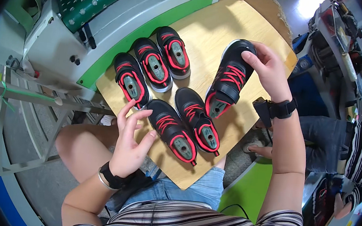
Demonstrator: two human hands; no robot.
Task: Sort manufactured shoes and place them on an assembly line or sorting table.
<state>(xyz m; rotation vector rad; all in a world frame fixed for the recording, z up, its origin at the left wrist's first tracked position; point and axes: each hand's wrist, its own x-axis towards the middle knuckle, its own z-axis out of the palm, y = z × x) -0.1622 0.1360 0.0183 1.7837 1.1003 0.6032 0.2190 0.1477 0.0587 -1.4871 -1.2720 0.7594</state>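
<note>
A person sits at a slanted wooden worktop (207, 32) with 6 small black shoes with red laces on it. The right hand (270, 71) has its fingers (252, 58) clamped over the toe of 1 raised shoe (229, 80), thumb on the near side of the toe and the other fingers curled over the far side, so the shoe hangs down and toward the person from those fingers with its open heel end lowest; its long axis runs almost straight away from the person, tilted a little to the right. The left hand (130, 141) holds nothing: its fingers (124, 112) are spread apart and slightly curled, hovering at the near left edge of the worktop. Just to the right of those fingers lies the nearest shoe (171, 131), its long axis slanting from upper left to lower right, toe toward the fingertips; the thumb is close to its side but I cannot tell if it touches. A second shoe (197, 120) lies parallel just beyond it, between the 2 hands. Up and away from the left fingers, 3 more shoes (153, 66) sit in a row, side by side. The left hand is clearly nearer to the 5 lying shoes than the right.
</note>
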